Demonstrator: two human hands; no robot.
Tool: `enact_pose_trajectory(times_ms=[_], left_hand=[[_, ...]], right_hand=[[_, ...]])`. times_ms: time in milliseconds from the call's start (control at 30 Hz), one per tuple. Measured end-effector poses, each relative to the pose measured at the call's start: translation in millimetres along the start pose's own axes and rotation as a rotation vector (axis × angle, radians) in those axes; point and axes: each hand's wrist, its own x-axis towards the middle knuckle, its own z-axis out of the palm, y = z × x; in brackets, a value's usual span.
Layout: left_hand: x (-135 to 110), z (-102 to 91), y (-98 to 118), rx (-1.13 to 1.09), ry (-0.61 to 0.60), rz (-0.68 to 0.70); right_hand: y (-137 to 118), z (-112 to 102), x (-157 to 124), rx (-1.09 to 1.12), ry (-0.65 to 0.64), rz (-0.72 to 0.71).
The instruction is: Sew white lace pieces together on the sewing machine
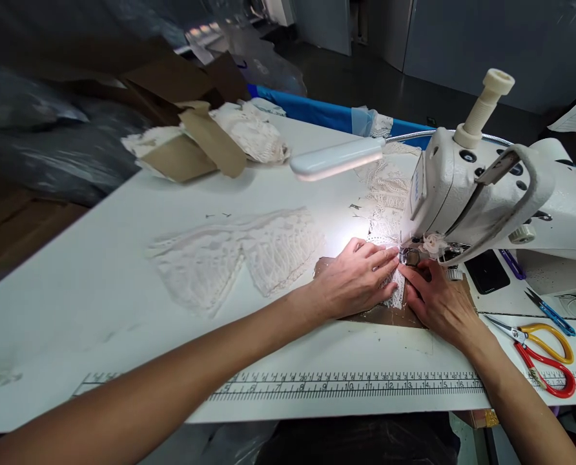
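Observation:
A white sewing machine [443,187] stands at the right, its presser foot [409,257] down near a piece of white lace fabric [393,292]. My left hand [360,274] lies on this lace just left of the foot, fingers stretched out and fairly flat. My right hand [436,297] is close on the right side of the foot, with bent fingers and the thumb at the lace's edge; some fingertips are hidden under the machine head. More lace runs back behind the needle area. Another white lace piece [239,252] lies spread on the table to the left.
Yellow-and-red-handled scissors [523,334], blue thread snips [552,311] and a black phone [487,271] lie right. A lamp [339,158] reaches over the white table [99,271]. A printed ruler [327,387] runs along its front edge. Lace bundles [252,132] and cardboard sit at the back left.

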Motion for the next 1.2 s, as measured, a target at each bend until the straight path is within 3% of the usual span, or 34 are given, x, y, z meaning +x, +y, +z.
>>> enact_pose_trajectory(times_ms=[200,400,500,600,700,1000,1200], left_hand=[[1.5,6.5,-1.2,-0.04,0.046,-0.054],[-1.0,-1.7,-6.1,-0.067,0.096,-0.114],[-3.8,-6.4,-7.6,-0.219,0.138,-0.03],[-5.7,-6.5,-7.8,-0.357,0.089,0.102],[-6.5,-3.0,-8.8,-0.382,0.042,0.139],[-6.4,0.9,-7.9,-0.52,0.064,-0.003],[-5.0,-4.2,-5.4,-0.601,0.076,-0.053]], right_hand=[[6.1,-4.3,-3.5,0.05,-0.029,0.025],[20.3,-14.6,-4.1,0.258,0.003,0.087],[23.1,-17.1,-3.7,0.332,0.064,0.091],[21.8,-15.4,-3.5,0.333,0.075,0.101],[19.2,-12.7,-3.1,0.333,0.078,0.096],[9.0,-13.0,-3.0,0.519,0.043,0.016],[0.3,-1.5,0.8,0.467,0.052,-0.014]])
